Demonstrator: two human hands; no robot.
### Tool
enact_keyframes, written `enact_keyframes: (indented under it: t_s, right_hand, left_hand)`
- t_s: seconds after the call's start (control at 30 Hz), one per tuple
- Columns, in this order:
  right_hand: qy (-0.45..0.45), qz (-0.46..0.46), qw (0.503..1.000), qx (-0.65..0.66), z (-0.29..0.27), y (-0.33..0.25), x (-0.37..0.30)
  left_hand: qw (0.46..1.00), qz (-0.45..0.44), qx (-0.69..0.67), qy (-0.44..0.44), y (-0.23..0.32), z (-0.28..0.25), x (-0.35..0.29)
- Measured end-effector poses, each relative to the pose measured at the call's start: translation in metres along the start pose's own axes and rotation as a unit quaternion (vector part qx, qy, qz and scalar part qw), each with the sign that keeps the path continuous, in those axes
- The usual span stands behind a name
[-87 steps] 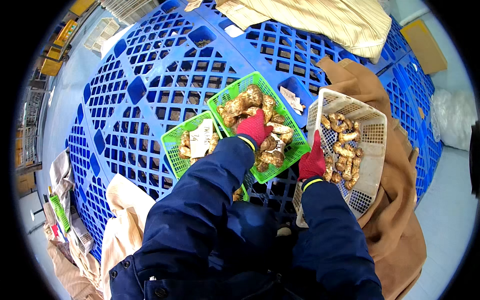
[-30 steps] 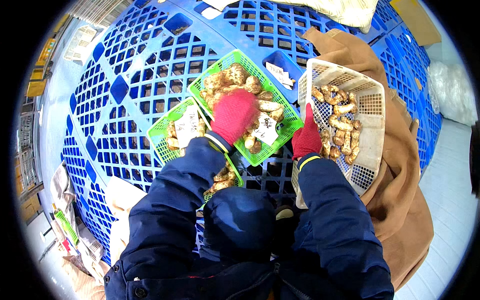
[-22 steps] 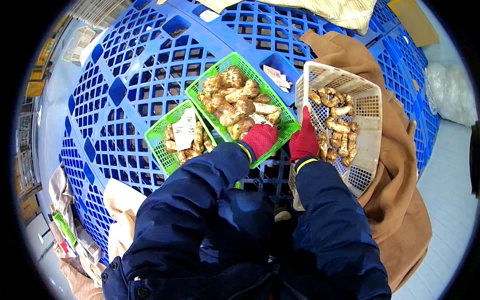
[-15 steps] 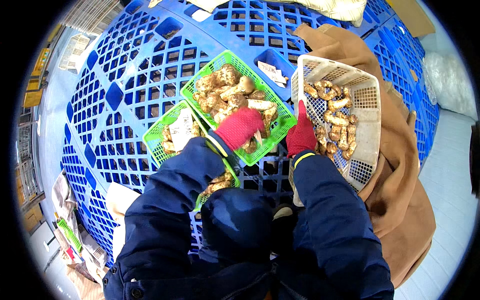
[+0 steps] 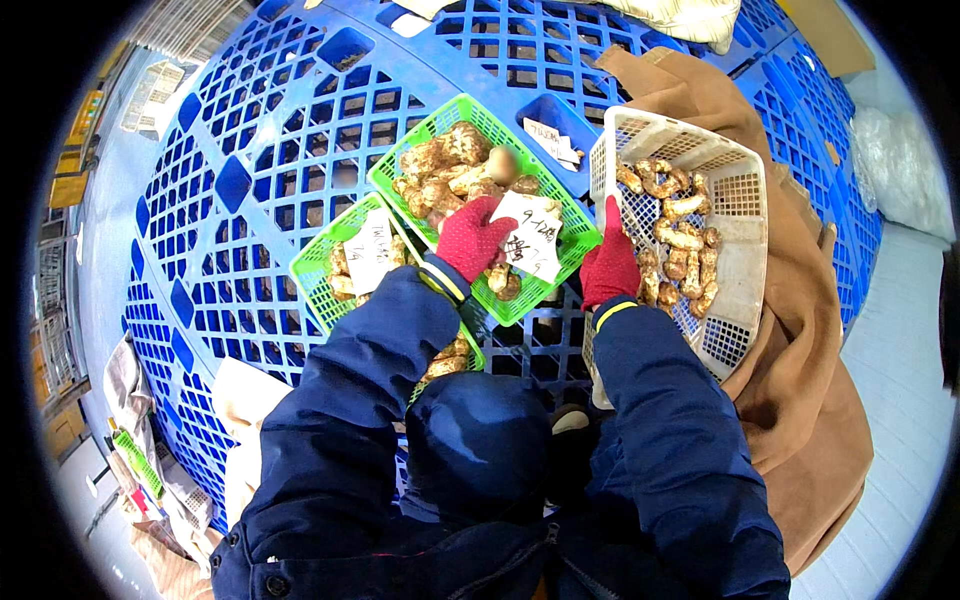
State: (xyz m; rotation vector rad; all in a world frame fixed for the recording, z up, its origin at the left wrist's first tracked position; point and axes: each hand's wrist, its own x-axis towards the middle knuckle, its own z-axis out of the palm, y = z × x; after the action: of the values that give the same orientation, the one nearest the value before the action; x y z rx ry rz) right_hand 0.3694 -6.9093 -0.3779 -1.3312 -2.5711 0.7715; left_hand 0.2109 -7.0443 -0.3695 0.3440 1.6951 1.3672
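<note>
My left hand (image 5: 473, 240), in a red glove, pinches a white handwritten paper slip (image 5: 530, 238) by its left edge. The slip lies face up over the mushrooms (image 5: 432, 185) in a green basket (image 5: 575, 258), covering some of them. These mushrooms are thick and brown-and-white. My right hand (image 5: 610, 268), also in a red glove, grips the left rim of a white plastic basket (image 5: 738, 248), one finger stretched along the edge. Smaller, slimmer mushrooms (image 5: 680, 235) are spread inside it.
A second green basket (image 5: 312, 268) with mushrooms and a paper slip (image 5: 370, 255) stands at the left, partly under my left arm. Blue plastic pallets (image 5: 300, 130) lie beneath everything. Brown cloth (image 5: 800, 390) bunches along the right. Another paper slip (image 5: 550, 142) lies beyond the baskets.
The slip at my left hand has turned from nearly edge-on to face up above the mushrooms. My right hand keeps its grip on the white basket's rim.
</note>
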Motion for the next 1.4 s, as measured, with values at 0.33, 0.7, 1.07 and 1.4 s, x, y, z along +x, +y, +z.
enact_keyframes:
  t_s: [0.33, 0.7, 1.07, 1.4]
  right_hand:
    - [0.022, -0.013, 0.999, -0.022, 0.003, 0.004, 0.002]
    - [-0.004, 0.022, 0.999, -0.037, 0.005, 0.006, 0.002]
    - [-0.023, 0.004, 0.999, 0.037, 0.000, -0.003, 0.003]
    - [-0.009, 0.013, 1.000, 0.003, 0.002, -0.004, -0.001]
  left_hand:
    - [0.805, 0.242, 0.539, -0.053, -0.043, 0.007, -0.033]
    - [0.814, 0.133, 0.564, -0.031, -0.060, 0.010, -0.019]
    - [0.971, -0.094, -0.122, -0.180, -0.021, -0.085, -0.068]
    - [0.952, -0.103, -0.246, -0.148, -0.044, -0.078, -0.086]
